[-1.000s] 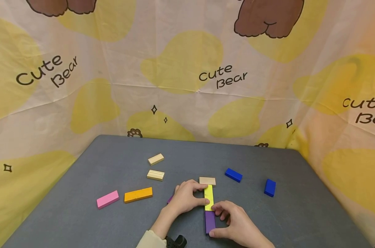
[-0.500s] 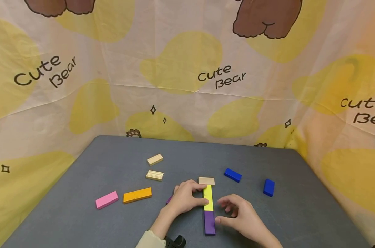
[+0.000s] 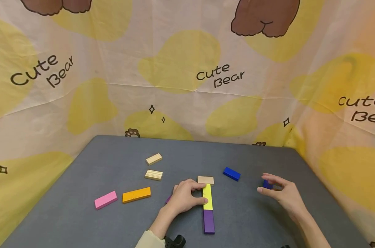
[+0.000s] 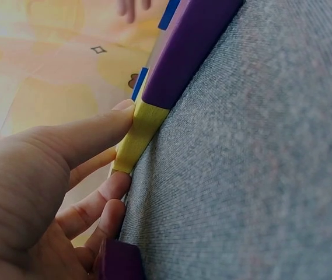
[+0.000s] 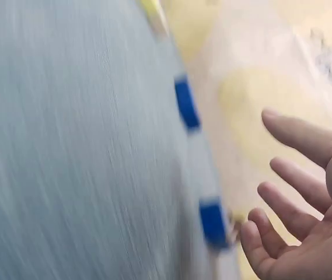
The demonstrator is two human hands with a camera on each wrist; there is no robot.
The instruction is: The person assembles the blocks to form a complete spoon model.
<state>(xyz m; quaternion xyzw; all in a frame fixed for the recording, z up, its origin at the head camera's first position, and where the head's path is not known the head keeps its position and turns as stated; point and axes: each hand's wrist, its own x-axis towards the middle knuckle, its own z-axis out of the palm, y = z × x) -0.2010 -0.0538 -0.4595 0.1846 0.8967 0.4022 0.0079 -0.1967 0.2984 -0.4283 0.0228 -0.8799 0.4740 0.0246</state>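
Note:
In the head view my left hand (image 3: 182,198) holds a yellow block (image 3: 208,197), thumb and index finger against it. Its near end meets a purple block (image 3: 209,222), and a pale wooden block (image 3: 205,180) lies crosswise at its far end. The left wrist view shows the thumb on the yellow block (image 4: 145,125) beside the purple block (image 4: 192,58). At the right, my right hand (image 3: 283,194) hovers by a blue block (image 3: 267,185), partly hidden behind its fingers. In the blurred right wrist view the fingers (image 5: 288,210) are spread and hold nothing.
Another blue block (image 3: 232,174) lies between the row and my right hand. Two wooden blocks (image 3: 154,175), an orange block (image 3: 136,195) and a pink block (image 3: 105,200) lie to the left. A second purple block (image 3: 168,199) is mostly hidden behind my left hand.
My right hand has let go of the purple block and moved right and away from me to the far-right blue block. The left hand stays on the yellow block.

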